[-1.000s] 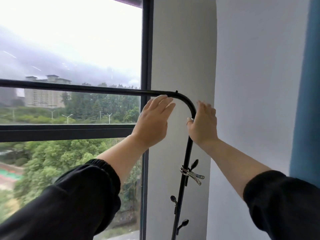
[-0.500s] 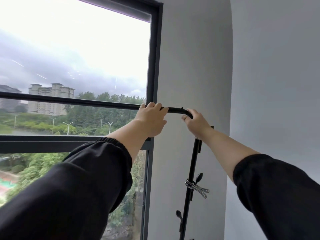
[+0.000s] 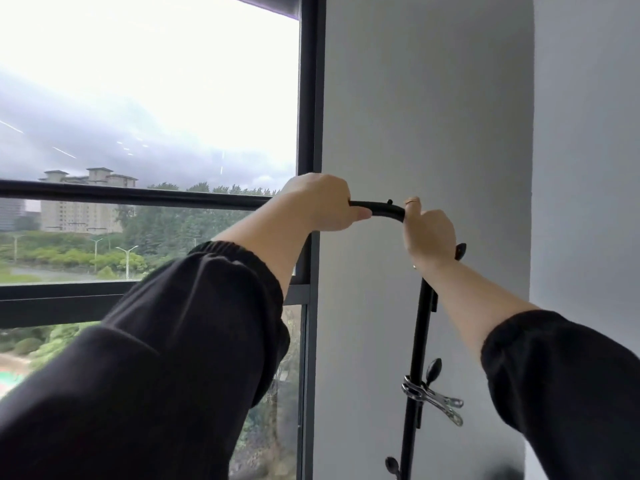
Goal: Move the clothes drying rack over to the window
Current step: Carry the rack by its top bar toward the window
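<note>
While both hands grip the black clothes drying rack [image 3: 377,207] at its upper right corner, the left hand [image 3: 320,202] is curled tight around the top bar just left of the bend, knuckles up and thumb tucked under the tube. The right hand [image 3: 427,233] is wrapped around the bend itself where the bar turns downward, fingers closed round the far side of the tube and the wrist dropping away below. Both arms reach up and forward in black sleeves [image 3: 194,341] pushed back to the forearm.

From the left hand the top bar runs level toward the left edge of view, its long axis lying across the window [image 3: 149,116] and close in front of the pane. From the right hand the post drops nearly straight down, leaning slightly left toward the bottom, against the grey wall [image 3: 426,98] just right of the black window frame [image 3: 311,98]. Small black knob-ended pegs stick out from the post, and a metal clothes clip [image 3: 433,400] is clamped on it lower down, its handles pointing right. Outside the glass are trees, street lamps and pale buildings under a cloudy sky.
</note>
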